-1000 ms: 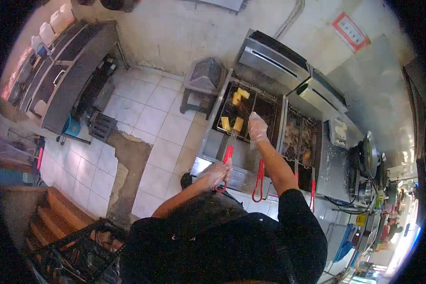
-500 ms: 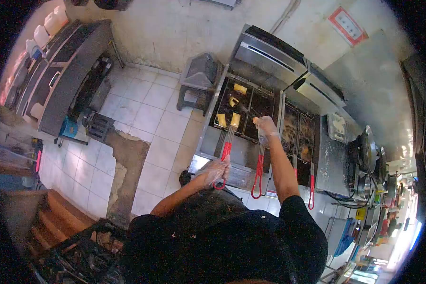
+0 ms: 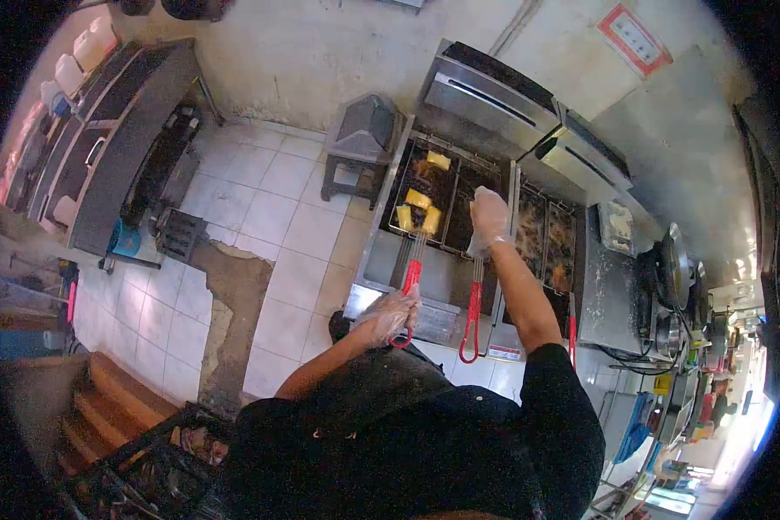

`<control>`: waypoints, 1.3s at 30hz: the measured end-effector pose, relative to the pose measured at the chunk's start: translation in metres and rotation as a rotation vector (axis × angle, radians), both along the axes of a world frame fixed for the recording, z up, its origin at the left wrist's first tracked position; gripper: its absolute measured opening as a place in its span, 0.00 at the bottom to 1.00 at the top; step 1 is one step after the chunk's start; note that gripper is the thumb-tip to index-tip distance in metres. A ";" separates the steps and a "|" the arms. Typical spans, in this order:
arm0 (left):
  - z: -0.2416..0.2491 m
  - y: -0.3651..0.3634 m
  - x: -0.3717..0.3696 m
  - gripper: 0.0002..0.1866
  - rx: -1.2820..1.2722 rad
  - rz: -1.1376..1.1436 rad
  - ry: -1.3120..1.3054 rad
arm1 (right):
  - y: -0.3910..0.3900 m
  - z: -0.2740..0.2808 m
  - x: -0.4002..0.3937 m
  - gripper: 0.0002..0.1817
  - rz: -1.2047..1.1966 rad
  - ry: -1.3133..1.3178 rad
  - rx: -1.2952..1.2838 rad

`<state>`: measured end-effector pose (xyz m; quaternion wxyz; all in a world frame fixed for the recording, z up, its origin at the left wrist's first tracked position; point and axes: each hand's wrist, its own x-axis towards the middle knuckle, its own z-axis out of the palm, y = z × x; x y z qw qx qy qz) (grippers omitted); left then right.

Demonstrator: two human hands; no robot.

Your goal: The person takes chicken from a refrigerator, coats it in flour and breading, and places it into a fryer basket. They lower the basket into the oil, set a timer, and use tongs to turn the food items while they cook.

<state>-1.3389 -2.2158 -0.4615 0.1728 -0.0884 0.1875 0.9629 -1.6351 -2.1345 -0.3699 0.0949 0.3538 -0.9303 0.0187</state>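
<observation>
My left hand, in a clear glove, is wrapped round the red handle of the leftmost fryer basket. Several yellow pieces lie in that basket, in dark oil, with a browner piece among them. My right hand, also gloved, hangs over the neighbouring basket with its fingers pressed together. A thin dark utensil seems to run from it toward the left basket, but what it grips is too small to make out. Below it is a second red handle, which it does not hold.
Right of my right arm, another fryer holds two baskets with frying food. Further right are a counter, a white tray and pans. A grey stool stands left of the fryer. A shelf unit is at the far left.
My right hand has moved slightly up and turned. One yellow piece in the left basket has shifted downward and lies flatter. My left hand stays on its handle.
</observation>
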 end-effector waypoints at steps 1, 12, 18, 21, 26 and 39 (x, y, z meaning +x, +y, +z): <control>0.012 -0.001 0.003 0.11 0.001 0.007 -0.003 | -0.006 -0.011 -0.009 0.09 -0.045 0.000 0.076; 0.032 0.003 0.004 0.18 -0.196 0.082 -0.154 | -0.038 -0.040 -0.038 0.08 -0.024 0.258 0.198; 0.020 0.008 0.001 0.19 -0.161 0.060 -0.188 | -0.016 -0.023 -0.053 0.14 0.022 -0.230 0.027; 0.011 0.010 0.000 0.19 -0.216 0.086 -0.128 | -0.005 -0.015 -0.071 0.16 0.271 -0.445 0.273; 0.005 0.007 -0.001 0.16 -0.264 0.034 -0.122 | 0.010 0.005 -0.052 0.18 0.033 -0.260 0.052; 0.031 0.009 -0.004 0.18 -0.295 0.078 -0.153 | 0.035 0.061 0.055 0.15 0.212 -0.191 0.002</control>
